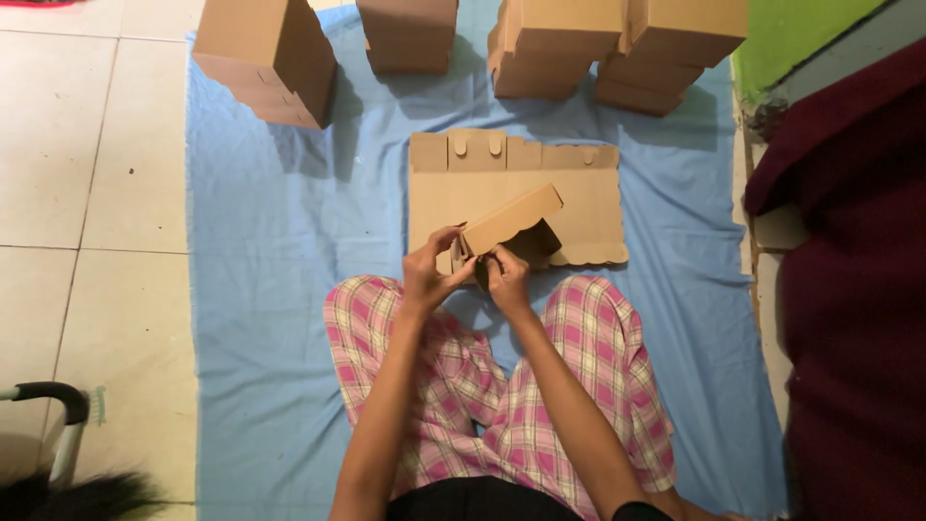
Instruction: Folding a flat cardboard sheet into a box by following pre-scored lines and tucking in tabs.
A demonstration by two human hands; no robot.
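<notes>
A pale tiled floor (87, 193) carries a light blue sheet (270, 289) spread across its middle. On the sheet, stacks of folded cardboard boxes (540, 48) stand along the far edge, flat cardboard blanks (588, 207) lie at the centre, and a person's legs in pink plaid trousers (588, 357) rest near.

Dim, warm indoor light, soft focus throughout.

I saw even overhead light with no glare; the stacked cardboard boxes (275, 58) threw soft shadows down-right onto the blue sheet (260, 289), and the half-folded box (509, 232) was dark inside. The picture looked slightly grainy, the maroon fabric (858, 289) at the right sat in murk, and the lower-left corner was blurred.
</notes>
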